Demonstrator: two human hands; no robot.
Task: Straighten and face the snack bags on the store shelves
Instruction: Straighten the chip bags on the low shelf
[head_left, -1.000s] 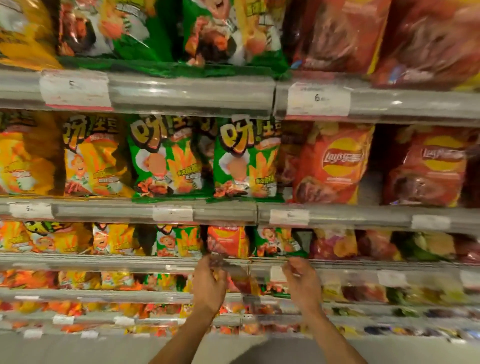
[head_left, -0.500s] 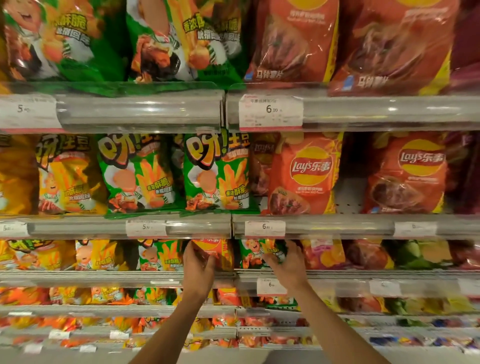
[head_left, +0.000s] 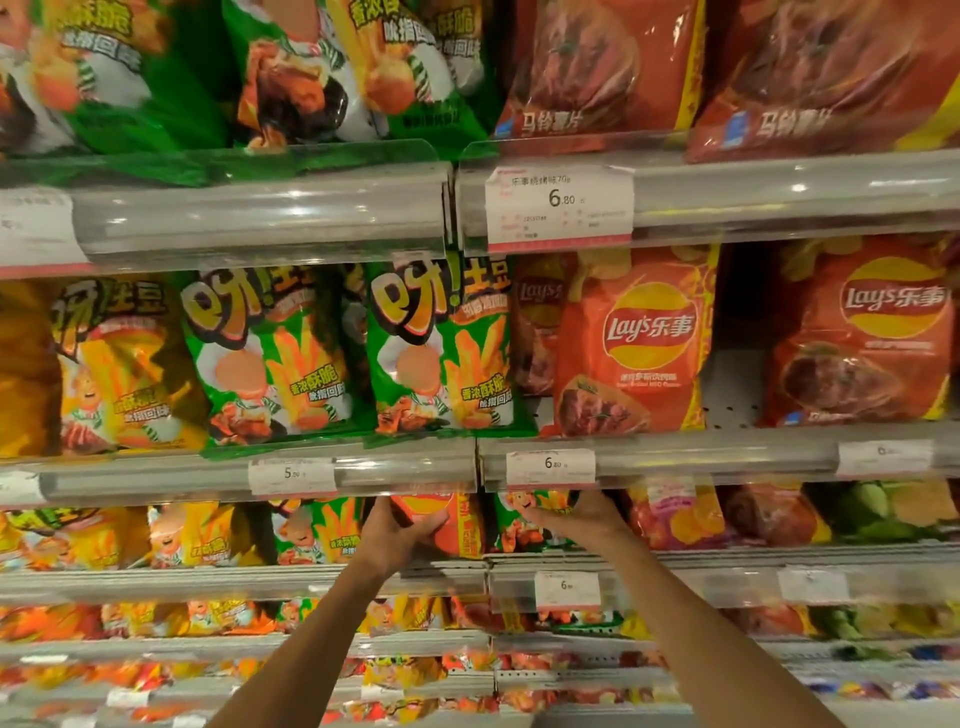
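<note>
Left hand (head_left: 400, 530) grips an orange bag (head_left: 441, 525), right hand (head_left: 571, 517) seemingly holds a green bag (head_left: 519, 519) at the shelf (head_left: 311, 577) front; most rows look unfaced.

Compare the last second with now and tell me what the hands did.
Both hands rose from the lower shelf edge to the row above. The left hand now grips the orange snack bag; the right hand has taken hold of the green snack bag beside it. The view also moved closer. The bags on the upper shelves stayed put.
</note>
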